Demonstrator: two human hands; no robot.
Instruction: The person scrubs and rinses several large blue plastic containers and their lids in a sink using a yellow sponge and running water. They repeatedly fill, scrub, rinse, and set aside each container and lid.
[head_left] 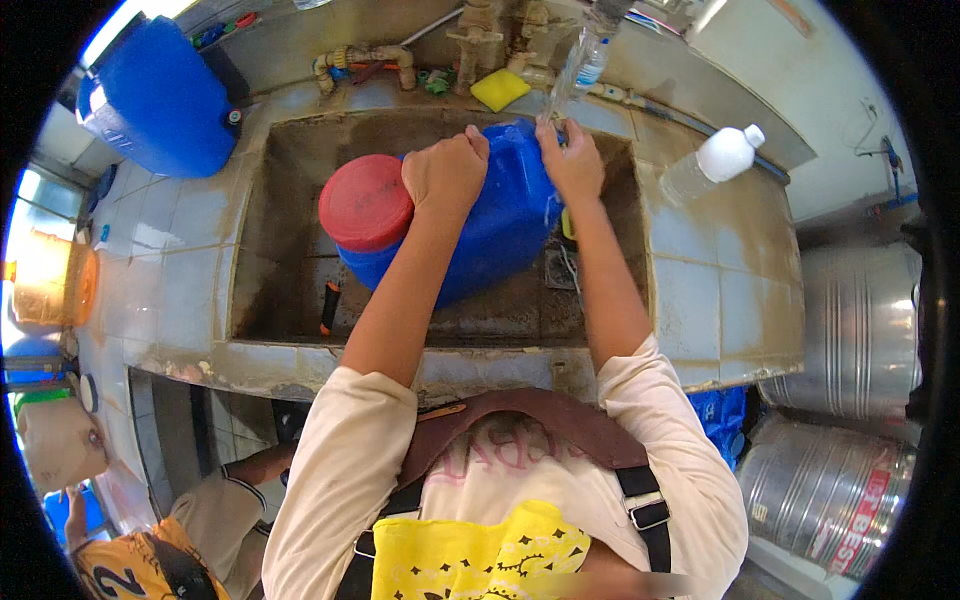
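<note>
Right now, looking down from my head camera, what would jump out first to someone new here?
Most likely the big blue jug with its red lid, in the sink at the centre, with your left hand in a fist against it beside the lid and your right hand at its right end. Next, the bright yellow sponge behind the sink and another blue container on the counter at upper left.
</note>
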